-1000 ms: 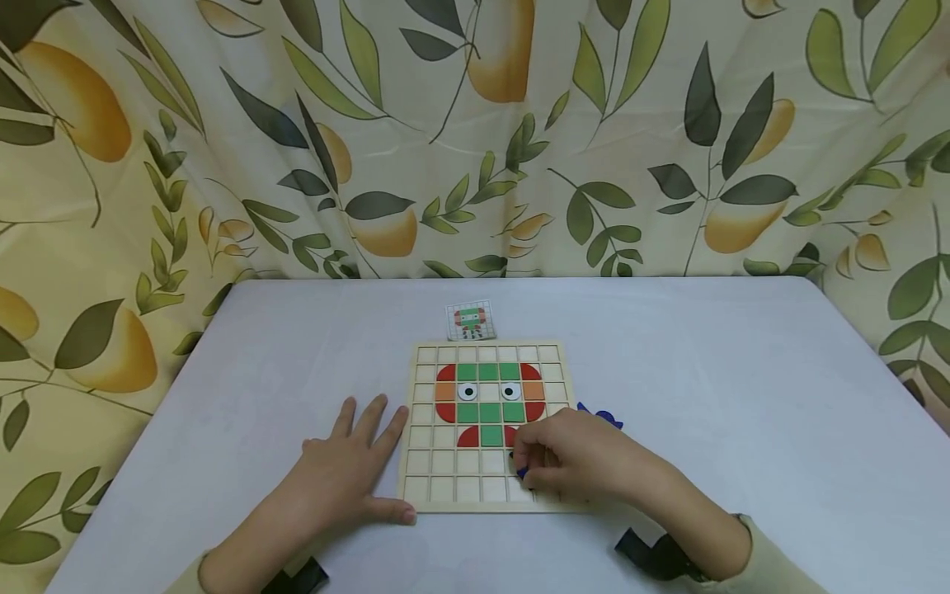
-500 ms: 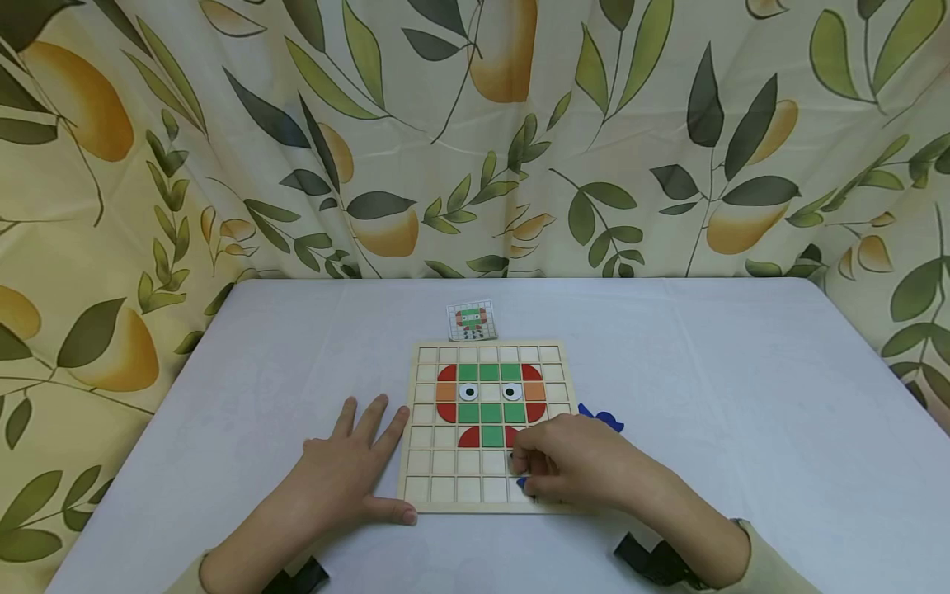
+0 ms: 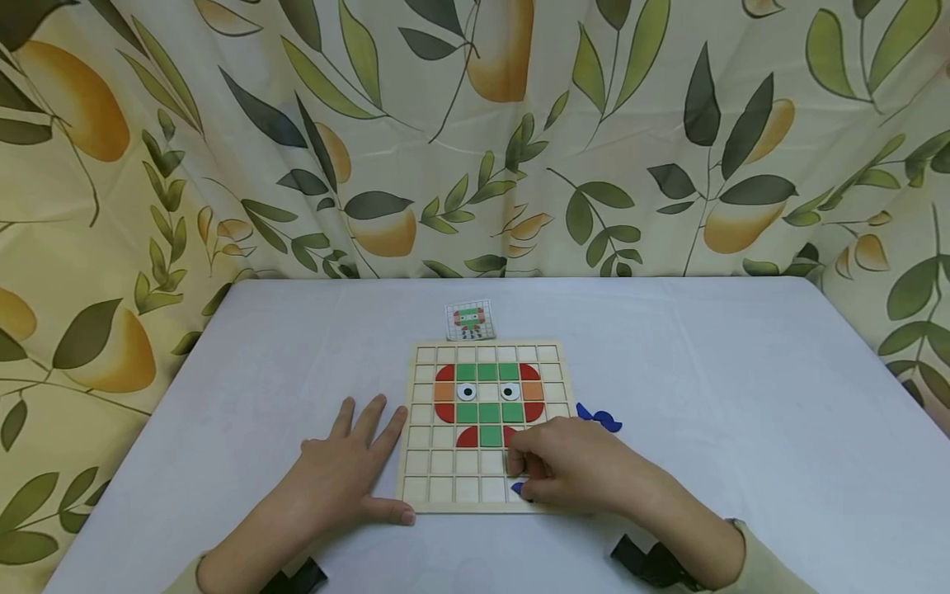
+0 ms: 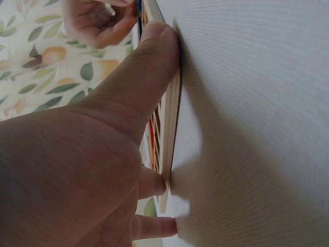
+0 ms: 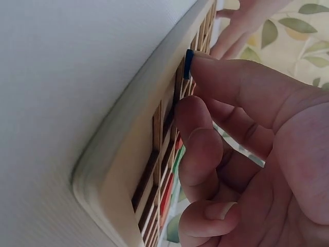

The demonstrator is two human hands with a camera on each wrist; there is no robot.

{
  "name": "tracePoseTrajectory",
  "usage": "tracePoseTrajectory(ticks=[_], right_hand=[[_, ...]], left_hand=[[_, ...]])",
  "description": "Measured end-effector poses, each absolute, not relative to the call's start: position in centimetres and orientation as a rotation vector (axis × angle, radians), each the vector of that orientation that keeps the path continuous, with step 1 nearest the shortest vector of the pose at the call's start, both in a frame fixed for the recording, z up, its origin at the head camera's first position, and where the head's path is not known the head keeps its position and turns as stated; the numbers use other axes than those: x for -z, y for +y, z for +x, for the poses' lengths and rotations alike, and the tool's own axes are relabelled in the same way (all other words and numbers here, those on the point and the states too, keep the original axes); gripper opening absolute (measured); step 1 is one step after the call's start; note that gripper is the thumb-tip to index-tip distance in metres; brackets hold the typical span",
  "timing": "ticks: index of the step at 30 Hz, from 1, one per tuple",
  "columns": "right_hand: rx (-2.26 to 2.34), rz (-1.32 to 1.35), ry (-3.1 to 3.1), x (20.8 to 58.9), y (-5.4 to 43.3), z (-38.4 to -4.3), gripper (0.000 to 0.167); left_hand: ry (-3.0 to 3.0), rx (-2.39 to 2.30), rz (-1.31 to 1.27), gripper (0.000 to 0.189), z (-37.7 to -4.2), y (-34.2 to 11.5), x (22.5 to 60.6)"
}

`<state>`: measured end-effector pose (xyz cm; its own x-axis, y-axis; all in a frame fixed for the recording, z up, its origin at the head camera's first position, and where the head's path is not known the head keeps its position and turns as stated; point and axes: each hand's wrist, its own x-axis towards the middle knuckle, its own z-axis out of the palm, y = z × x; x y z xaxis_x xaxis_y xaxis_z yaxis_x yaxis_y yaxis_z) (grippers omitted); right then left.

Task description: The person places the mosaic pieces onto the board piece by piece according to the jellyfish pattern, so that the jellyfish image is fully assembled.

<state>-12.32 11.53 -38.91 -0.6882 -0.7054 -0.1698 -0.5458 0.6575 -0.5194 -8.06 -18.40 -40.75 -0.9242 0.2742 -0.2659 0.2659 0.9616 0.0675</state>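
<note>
A wooden grid board [image 3: 454,506] lies on the table, bearing red, green and orange tiles and two eye tiles [image 3: 467,393]. My left hand [image 3: 337,469] rests spread at its left side, fingertips by the edge and thumb against the near-left corner. Over the board's near right part, my right hand [image 3: 567,462] has curled fingers and holds a small blue tile [image 3: 517,488] at the thumb tip. In the right wrist view the thumb lies on that blue tile [image 5: 188,64], the bent index finger just beside it. The hand hides the board's near right cells.
Several loose blue pieces [image 3: 607,421] lie on the white table [image 3: 705,371] just right of the board. Behind the board is a small picture card [image 3: 470,320] showing a coloured grid figure. A leaf-and-fruit patterned curtain [image 3: 475,165] hangs beyond the table.
My right thumb and the blue tile have shifted slightly toward the near edge of the board, and the thumb has moved apart from the index finger. The left hand stays put.
</note>
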Motion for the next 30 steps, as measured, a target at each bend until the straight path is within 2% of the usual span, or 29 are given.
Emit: tracePoseTrajectory(ticks=[8,19,30], right_hand=[[0.616,-0.902,2.568,37.8,12.5,-13.3,0.013],[0.685,-0.807,2.631,36.8,17.0,-16.5,0.014],[0.74,-0.686,2.598,38.1,18.9,-18.3,0.014]], left_hand=[[2.843,-0.036,0.406,0.124,-8.0,-18.5,40.7],[2.836,-0.045,0.406,0.123,-8.2,-18.5,40.8],[2.833,-0.049,0.407,0.124,-8.1,-18.5,40.9]])
